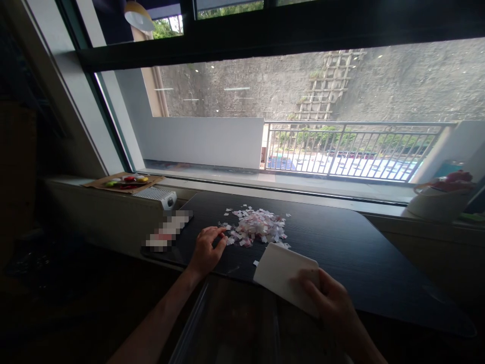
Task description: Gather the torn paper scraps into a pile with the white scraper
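Note:
A heap of small white paper scraps [261, 225] lies on the dark tabletop [333, 237], with a few loose pieces around it. At the heap's left edge is my left hand [208, 246], palm down and fingers bent, the thumb apart from the forefinger. Its fingertips reach the outermost scraps; nothing shows in its grasp. My right hand [331, 296] grips a white flat rectangular piece [286, 275] with rounded corners by its right end. That piece is tilted over the table's near edge, just in front of the heap. One scrap shows beside its left corner.
Below the near edge stands what looks like a clear plastic bin [227, 323], mostly in shadow. A blurred-out phone-like item [168, 231] lies at the table's left. On the sill are a white device [161, 197], a brown board [113, 182] with colourful items, and a white container [432, 199].

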`<action>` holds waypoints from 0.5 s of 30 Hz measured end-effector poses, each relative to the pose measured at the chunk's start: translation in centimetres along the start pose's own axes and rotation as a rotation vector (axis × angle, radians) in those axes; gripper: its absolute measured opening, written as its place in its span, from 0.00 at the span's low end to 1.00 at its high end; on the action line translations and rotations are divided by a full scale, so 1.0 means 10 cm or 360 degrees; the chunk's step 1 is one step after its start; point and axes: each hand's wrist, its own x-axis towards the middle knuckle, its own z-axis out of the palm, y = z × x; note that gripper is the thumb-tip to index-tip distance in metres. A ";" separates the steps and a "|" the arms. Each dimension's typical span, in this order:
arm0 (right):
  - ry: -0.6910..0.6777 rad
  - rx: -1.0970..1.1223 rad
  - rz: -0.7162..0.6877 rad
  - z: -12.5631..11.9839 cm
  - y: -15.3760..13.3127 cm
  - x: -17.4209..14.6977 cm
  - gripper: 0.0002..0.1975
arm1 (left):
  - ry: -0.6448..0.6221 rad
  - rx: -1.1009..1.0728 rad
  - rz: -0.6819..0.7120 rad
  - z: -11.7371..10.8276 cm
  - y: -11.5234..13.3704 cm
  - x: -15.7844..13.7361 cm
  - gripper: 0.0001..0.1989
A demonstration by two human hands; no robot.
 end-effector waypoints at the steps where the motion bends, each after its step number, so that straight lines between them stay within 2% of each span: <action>1: -0.0038 0.0034 0.0015 0.00 0.00 -0.01 0.20 | 0.0004 -0.0002 0.0000 0.00 0.00 0.00 0.14; 3: -0.0076 0.0105 0.0025 -0.02 -0.02 -0.02 0.19 | 0.0013 -0.0004 0.0000 0.01 -0.01 0.00 0.13; 9: 0.0060 0.0050 -0.0073 -0.14 -0.10 0.08 0.20 | 0.0033 -0.0008 0.0002 0.02 -0.03 -0.01 0.13; 15: -0.0257 -0.0203 -0.0483 -0.02 -0.34 0.19 0.12 | 0.0041 0.0001 0.0016 0.02 -0.04 -0.01 0.13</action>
